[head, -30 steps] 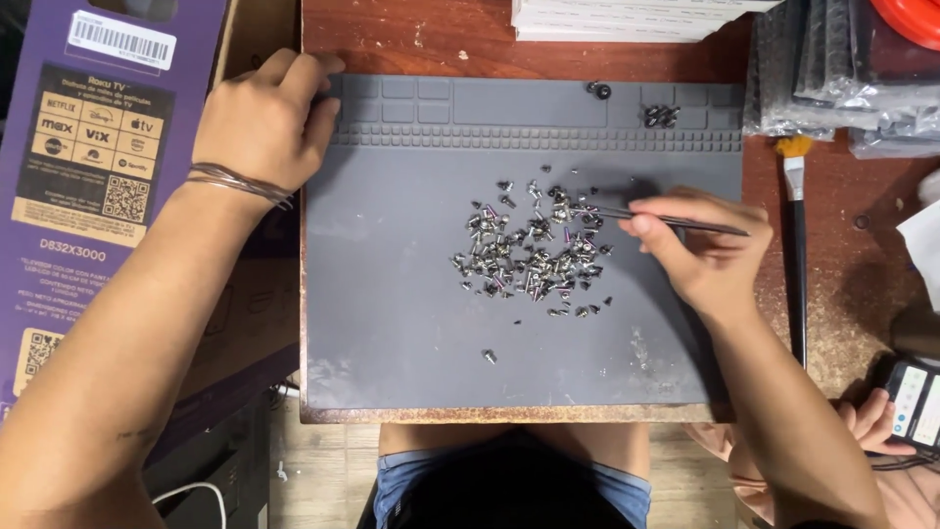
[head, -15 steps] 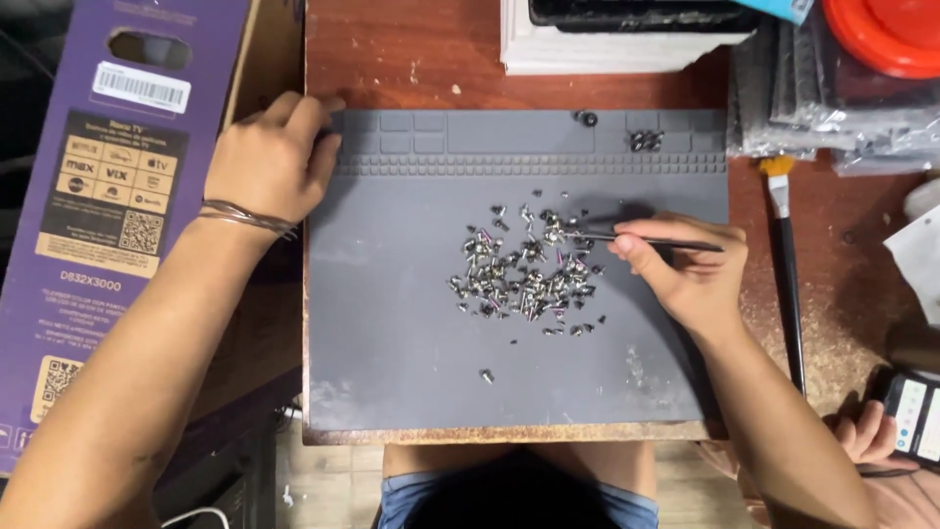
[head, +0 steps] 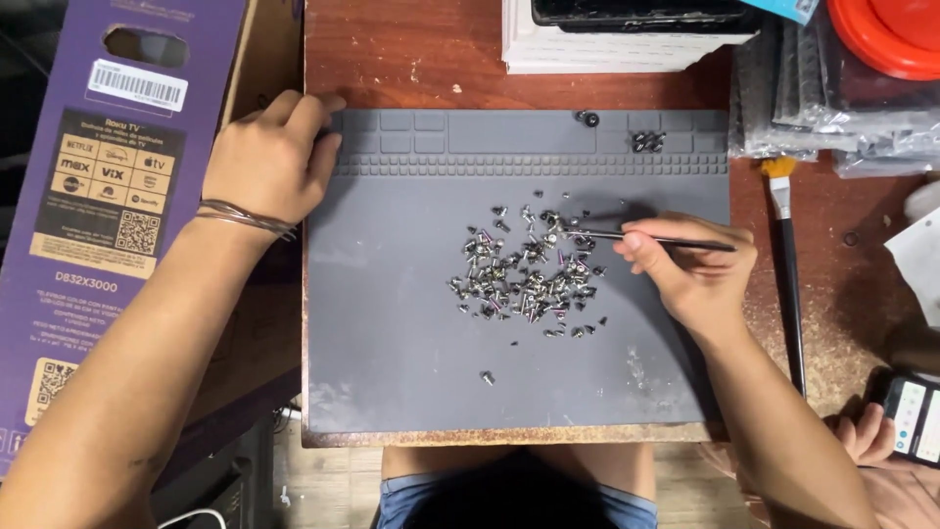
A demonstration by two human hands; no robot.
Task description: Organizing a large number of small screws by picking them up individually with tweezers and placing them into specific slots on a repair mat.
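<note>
A grey silicone work mat lies on the red-brown wooden table. A heap of several small metal screws sits in the mat's middle. My right hand holds thin black tweezers, their tips in the heap's upper right edge. My left hand rests curled on the mat's top left corner, holding nothing. One stray screw lies below the heap. A few screws and a small black part sit in the mat's top compartments.
A purple cardboard box lies along the left. A brush with a black handle lies right of the mat. White stacked trays, plastic bags and a red lid are at the back. Another person's hand holds a phone at lower right.
The view has shifted so the mat sits slightly lower and left. My right hand with the tweezers stays at the heap's right edge. My left hand keeps its place.
</note>
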